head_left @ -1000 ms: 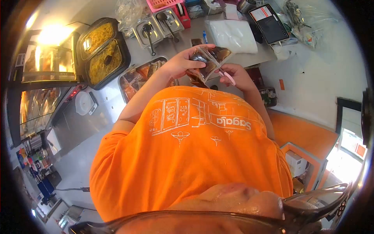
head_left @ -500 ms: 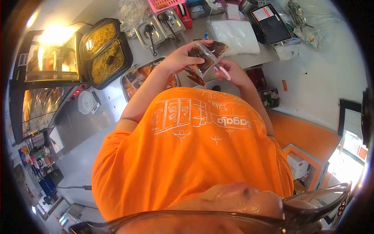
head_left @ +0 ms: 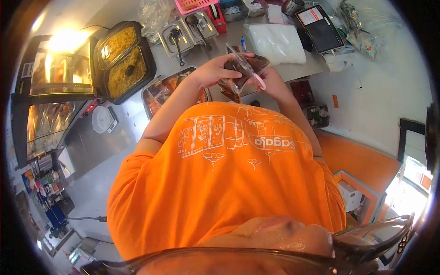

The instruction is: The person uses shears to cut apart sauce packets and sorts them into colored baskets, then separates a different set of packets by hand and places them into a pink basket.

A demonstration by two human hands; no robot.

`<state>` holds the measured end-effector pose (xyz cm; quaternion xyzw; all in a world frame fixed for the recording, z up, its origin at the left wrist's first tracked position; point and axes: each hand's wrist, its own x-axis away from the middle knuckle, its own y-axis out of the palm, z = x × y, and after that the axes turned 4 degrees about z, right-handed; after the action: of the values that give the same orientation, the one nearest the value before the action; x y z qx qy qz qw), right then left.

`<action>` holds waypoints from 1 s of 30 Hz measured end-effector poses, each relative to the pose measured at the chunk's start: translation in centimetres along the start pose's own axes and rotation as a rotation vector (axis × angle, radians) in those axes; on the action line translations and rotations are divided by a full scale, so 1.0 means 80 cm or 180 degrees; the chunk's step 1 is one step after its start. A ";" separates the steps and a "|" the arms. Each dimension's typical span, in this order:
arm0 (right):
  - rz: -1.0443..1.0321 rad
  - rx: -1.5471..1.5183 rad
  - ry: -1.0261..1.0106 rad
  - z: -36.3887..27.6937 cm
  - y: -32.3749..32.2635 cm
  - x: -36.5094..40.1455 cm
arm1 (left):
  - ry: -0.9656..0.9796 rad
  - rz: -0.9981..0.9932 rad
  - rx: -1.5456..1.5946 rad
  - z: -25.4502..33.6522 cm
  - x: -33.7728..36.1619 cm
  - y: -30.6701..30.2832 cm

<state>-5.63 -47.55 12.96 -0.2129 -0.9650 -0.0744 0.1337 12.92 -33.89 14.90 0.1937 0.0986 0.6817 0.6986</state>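
My left hand (head_left: 214,71) is closed on sauce pouches (head_left: 231,85), clear plastic packets of dark brown liquid that appear joined together. One part hangs below my fingers and another part spreads out to the right. In my right hand (head_left: 270,82) is a pair of scissors (head_left: 260,81) with a pink handle. A long greyish strip, probably the blades, slants up and left across the pouches. Whether the scissors cut the plastic cannot be made out. Below my left forearm sits a metal tray (head_left: 145,98) of packed reddish-brown food.
Two metal containers (head_left: 176,43) with black ladles stand at the back, near a pink basket (head_left: 192,4). A stack of clear plastic bags (head_left: 277,43) lies right of my hands, beside a tablet (head_left: 320,30). A black two-part pan (head_left: 123,64) of yellow food is at left.
My right hand has shifted slightly, and the scissors have turned to a steeper slant across the pouches. My left hand keeps its hold on the pouches.
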 end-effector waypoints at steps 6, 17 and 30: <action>-0.0097 0.0081 -0.0211 0.012 -0.013 -0.027 | -0.0052 0.0704 -0.0024 -0.013 -0.015 -0.012; 0.0841 -0.0525 -0.0772 0.033 0.029 -0.036 | -0.0196 0.1889 0.1104 -0.025 -0.039 -0.017; -0.0114 0.0709 -0.0041 -0.011 -0.084 0.050 | 0.0616 0.0938 -0.0304 0.014 0.012 -0.002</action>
<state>-11.82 -52.23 14.35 -0.1799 -0.9718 0.0323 0.1489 13.54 -33.11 15.95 0.1061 0.1036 0.7960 0.5868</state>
